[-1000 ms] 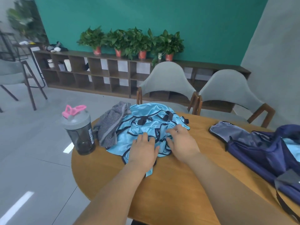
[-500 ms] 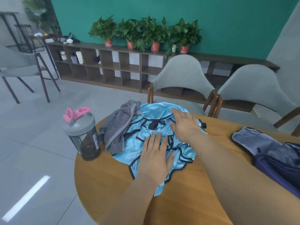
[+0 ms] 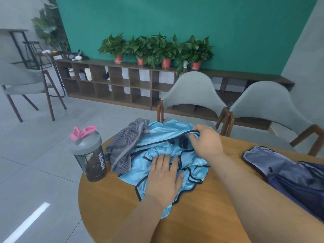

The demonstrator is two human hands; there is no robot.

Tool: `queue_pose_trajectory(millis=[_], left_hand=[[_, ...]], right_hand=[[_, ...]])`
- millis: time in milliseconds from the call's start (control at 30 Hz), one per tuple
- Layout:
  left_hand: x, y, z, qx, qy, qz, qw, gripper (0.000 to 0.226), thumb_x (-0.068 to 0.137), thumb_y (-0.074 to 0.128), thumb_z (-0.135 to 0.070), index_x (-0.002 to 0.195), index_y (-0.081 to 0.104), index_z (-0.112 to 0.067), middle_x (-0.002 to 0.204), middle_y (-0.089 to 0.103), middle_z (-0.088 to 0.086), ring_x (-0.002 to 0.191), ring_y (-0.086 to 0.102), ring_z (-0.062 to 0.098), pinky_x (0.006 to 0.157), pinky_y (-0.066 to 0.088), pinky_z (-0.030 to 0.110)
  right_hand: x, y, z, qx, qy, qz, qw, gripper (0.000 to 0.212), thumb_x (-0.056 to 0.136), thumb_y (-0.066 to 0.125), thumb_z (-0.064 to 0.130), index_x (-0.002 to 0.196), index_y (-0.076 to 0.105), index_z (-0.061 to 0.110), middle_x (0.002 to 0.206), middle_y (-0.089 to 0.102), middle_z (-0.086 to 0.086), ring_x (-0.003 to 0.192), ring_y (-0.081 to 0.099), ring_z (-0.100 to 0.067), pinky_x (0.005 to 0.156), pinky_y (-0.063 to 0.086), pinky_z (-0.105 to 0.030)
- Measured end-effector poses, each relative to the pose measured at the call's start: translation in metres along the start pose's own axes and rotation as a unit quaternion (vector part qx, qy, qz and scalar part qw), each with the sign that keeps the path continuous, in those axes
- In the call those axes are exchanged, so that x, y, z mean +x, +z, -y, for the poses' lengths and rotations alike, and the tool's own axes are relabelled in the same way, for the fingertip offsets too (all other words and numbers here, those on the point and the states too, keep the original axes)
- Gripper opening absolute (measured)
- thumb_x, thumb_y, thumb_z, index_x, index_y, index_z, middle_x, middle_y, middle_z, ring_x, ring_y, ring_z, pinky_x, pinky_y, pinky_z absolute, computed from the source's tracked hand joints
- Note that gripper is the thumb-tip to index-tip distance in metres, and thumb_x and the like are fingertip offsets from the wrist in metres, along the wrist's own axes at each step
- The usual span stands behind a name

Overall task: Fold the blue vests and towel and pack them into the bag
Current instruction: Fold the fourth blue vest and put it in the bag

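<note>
The blue vests (image 3: pixel 157 137) are lying in a crumpled heap toward the far left of the round wooden counter (image 3: pixel 201 216). They are looking thin, glossy and very light, so I judge they are going to slide over each other and over the wood rather than hold a crease. Their black-bound edges and straps are looking like the firmest places to take hold.

Going from the left, a shaker bottle (image 3: pixel 89 155) with a pink loop is standing just beside the heap, close enough to be knocked if cloth is swept that way. The grey striped towel (image 3: pixel 124 149) is lying bunched against the vests' left side, touching them, and is appearing thicker and less slippery. The left hand (image 3: pixel 163 176) is lying flat with fingers straight, pressing down the near part of the heap. The right hand (image 3: pixel 206 141) is pinching a black-trimmed edge at the far side. The navy bag (image 3: pixel 280 169) is lying at the right, apart from the heap, with its flap seemingly laid back and the right forearm crossing in front of it.
</note>
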State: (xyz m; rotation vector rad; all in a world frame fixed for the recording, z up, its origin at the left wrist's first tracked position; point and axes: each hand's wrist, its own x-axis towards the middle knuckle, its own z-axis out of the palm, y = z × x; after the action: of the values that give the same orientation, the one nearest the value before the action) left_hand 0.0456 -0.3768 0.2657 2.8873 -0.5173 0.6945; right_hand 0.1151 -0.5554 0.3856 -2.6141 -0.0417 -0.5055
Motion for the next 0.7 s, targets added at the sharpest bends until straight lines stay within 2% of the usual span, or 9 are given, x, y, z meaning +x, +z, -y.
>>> queue_pose_trajectory(millis=[100, 267, 333, 400, 467, 533, 600, 667, 700], left_hand=[[0.0, -0.009, -0.004, 0.016, 0.011, -0.017, 1.0, 0.057, 0.111, 0.033, -0.052, 0.153, 0.046, -0.015, 0.149, 0.048, 0.018, 0.141, 0.042, 0.037, 0.122, 0.032, 0.056], [0.021, -0.054, -0.027, -0.063, -0.096, -0.107, 0.988, 0.06, 0.104, 0.052, -0.045, 0.153, 0.042, -0.011, 0.156, 0.037, 0.02, 0.142, 0.039, 0.039, 0.117, 0.041, 0.052], [0.037, -0.071, -0.031, -0.075, -0.127, -0.108, 0.983, 0.071, 0.099, 0.06, -0.045, 0.156, 0.034, -0.012, 0.159, 0.034, 0.017, 0.148, 0.034, 0.037, 0.122, 0.035, 0.05], [0.051, -0.085, -0.034, -0.083, -0.13, -0.054, 0.987, 0.08, 0.096, 0.065, -0.049, 0.159, 0.029, -0.015, 0.152, 0.045, 0.009, 0.145, 0.039, 0.032, 0.122, 0.034, 0.047], [0.058, -0.093, -0.041, -0.107, -0.129, 0.032, 0.985, 0.059, 0.099, 0.062, -0.047, 0.148, 0.043, -0.019, 0.122, 0.064, 0.004, 0.12, 0.059, 0.029, 0.106, 0.047, 0.043], [0.06, -0.097, -0.051, -0.155, -0.147, 0.07, 0.974, 0.021, 0.105, 0.055, -0.036, 0.116, 0.056, -0.018, 0.095, 0.065, 0.002, 0.091, 0.065, 0.029, 0.083, 0.056, 0.043], [0.062, -0.1, -0.059, -0.222, -0.182, 0.035, 0.957, 0.011, 0.108, 0.048, -0.027, 0.103, 0.051, -0.016, 0.088, 0.059, 0.004, 0.077, 0.058, 0.028, 0.068, 0.052, 0.043], [0.067, -0.108, -0.067, -0.325, -0.229, -0.021, 0.917, 0.003, 0.109, 0.045, -0.021, 0.11, 0.046, -0.018, 0.084, 0.057, 0.005, 0.073, 0.058, 0.027, 0.063, 0.048, 0.042], [0.071, -0.114, -0.069, -0.385, -0.247, -0.04, 0.888, 0.006, 0.11, 0.044, -0.02, 0.115, 0.046, -0.018, 0.083, 0.058, 0.007, 0.071, 0.061, 0.027, 0.063, 0.054, 0.044]], right_hand=[[-0.003, -0.038, -0.001, 0.074, 0.031, -0.023, 0.997, 0.007, 0.103, 0.053, 0.032, 0.099, 0.055, 0.026, 0.079, 0.067, 0.0, 0.075, 0.062, -0.023, 0.071, 0.052, -0.042], [-0.016, -0.094, -0.003, 0.189, 0.062, -0.097, 0.975, 0.013, 0.108, 0.047, 0.032, 0.105, 0.056, 0.022, 0.088, 0.065, 0.003, 0.077, 0.059, -0.015, 0.067, 0.046, -0.036], [-0.023, -0.113, -0.007, 0.221, 0.063, -0.113, 0.967, 0.015, 0.107, 0.047, 0.033, 0.103, 0.056, 0.021, 0.088, 0.064, 0.001, 0.077, 0.057, -0.017, 0.066, 0.043, -0.032], [-0.033, -0.131, -0.01, 0.244, 0.065, -0.122, 0.96, 0.017, 0.108, 0.046, 0.032, 0.104, 0.056, 0.02, 0.089, 0.064, -0.001, 0.076, 0.055, -0.015, 0.065, 0.043, -0.03], [-0.044, -0.148, -0.016, 0.258, 0.063, -0.135, 0.955, 0.017, 0.108, 0.044, 0.03, 0.105, 0.057, 0.021, 0.093, 0.064, 0.001, 0.08, 0.057, -0.012, 0.067, 0.044, -0.027], [-0.054, -0.163, -0.025, 0.281, 0.062, -0.151, 0.946, 0.019, 0.108, 0.043, 0.028, 0.103, 0.06, 0.023, 0.097, 0.066, 0.002, 0.09, 0.06, -0.014, 0.074, 0.047, -0.03], [-0.063, -0.176, -0.039, 0.301, 0.081, -0.159, 0.937, 0.022, 0.108, 0.043, 0.03, 0.105, 0.064, 0.023, 0.102, 0.069, 0.002, 0.098, 0.064, -0.018, 0.086, 0.051, -0.037], [-0.076, -0.188, -0.056, 0.326, 0.109, -0.161, 0.925, 0.026, 0.106, 0.045, 0.031, 0.104, 0.069, 0.022, 0.103, 0.073, -0.001, 0.101, 0.067, -0.021, 0.091, 0.053, -0.041], [-0.083, -0.194, -0.063, 0.344, 0.121, -0.16, 0.917, 0.027, 0.104, 0.047, 0.03, 0.102, 0.071, 0.02, 0.102, 0.074, -0.004, 0.1, 0.069, -0.023, 0.091, 0.053, -0.041]])
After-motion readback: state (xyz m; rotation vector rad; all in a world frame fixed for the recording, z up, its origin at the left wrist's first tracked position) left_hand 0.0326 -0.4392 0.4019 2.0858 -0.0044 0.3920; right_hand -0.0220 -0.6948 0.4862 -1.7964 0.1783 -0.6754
